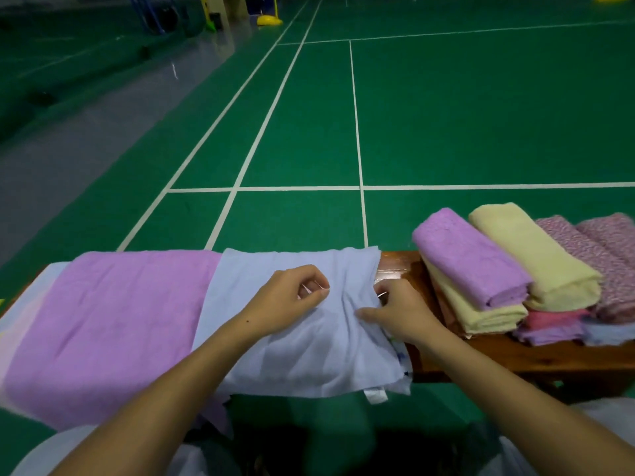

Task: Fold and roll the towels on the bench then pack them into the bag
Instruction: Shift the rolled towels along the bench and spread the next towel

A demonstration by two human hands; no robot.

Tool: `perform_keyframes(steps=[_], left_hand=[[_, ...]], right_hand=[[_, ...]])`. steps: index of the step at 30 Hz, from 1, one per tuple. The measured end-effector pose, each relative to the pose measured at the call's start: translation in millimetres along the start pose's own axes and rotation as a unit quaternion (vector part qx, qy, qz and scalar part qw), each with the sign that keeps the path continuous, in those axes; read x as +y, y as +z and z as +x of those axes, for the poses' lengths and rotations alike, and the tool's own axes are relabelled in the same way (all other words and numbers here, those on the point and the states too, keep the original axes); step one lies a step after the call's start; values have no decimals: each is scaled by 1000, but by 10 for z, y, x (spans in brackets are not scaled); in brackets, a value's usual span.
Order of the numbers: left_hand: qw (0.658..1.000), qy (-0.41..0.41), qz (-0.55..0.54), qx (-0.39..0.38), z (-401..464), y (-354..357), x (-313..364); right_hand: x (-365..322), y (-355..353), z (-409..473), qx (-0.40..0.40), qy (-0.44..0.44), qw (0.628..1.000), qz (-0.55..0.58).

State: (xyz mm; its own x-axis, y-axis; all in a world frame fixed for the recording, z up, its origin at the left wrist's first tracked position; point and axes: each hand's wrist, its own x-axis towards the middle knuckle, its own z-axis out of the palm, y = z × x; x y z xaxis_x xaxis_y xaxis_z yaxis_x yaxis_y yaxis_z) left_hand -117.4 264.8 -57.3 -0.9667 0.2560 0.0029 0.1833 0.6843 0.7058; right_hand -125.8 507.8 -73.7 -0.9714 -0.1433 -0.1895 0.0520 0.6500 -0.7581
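A light blue towel [292,359] lies spread across the wooden bench [515,355], partly over a flat purple towel [113,321]. My left hand [288,300] rests on the blue towel's middle with curled fingers that seem to pinch the cloth. My right hand [402,314] grips the towel's right edge, thumb on top and fingers under the fold. At the right end of the bench sit rolled towels: a purple roll [470,259], a yellow roll [529,249] and patterned pink rolls [598,249]. No bag is in view.
Under the rolls lie folded towels in yellow [481,314], pink [549,319] and blue [608,333]. A green sports court floor [446,115] with white lines stretches beyond the bench. Yellow objects [269,19] stand far off on the court.
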Motion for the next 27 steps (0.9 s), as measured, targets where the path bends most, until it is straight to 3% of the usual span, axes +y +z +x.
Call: perform_keyframes(steps=[7, 11, 14, 18, 22, 27], left_hand=[[982, 25, 33, -183, 226, -28, 189], [972, 18, 26, -233, 297, -137, 181], [972, 25, 33, -233, 303, -211, 219], [980, 41, 86, -176, 275, -244, 195], [991, 43, 62, -112, 228, -338, 139], [995, 36, -12, -87, 186, -409, 73]], right_hand=[[-140, 26, -5, -48, -115, 991, -39], [-185, 0, 13, -88, -170, 980, -51], [-239, -73, -47, -100, -171, 980, -13], [-209, -114, -133, -106, -129, 985, 36], [-99, -99, -248, -134, -96, 986, -4], [32, -120, -311, -165, -87, 982, -38]])
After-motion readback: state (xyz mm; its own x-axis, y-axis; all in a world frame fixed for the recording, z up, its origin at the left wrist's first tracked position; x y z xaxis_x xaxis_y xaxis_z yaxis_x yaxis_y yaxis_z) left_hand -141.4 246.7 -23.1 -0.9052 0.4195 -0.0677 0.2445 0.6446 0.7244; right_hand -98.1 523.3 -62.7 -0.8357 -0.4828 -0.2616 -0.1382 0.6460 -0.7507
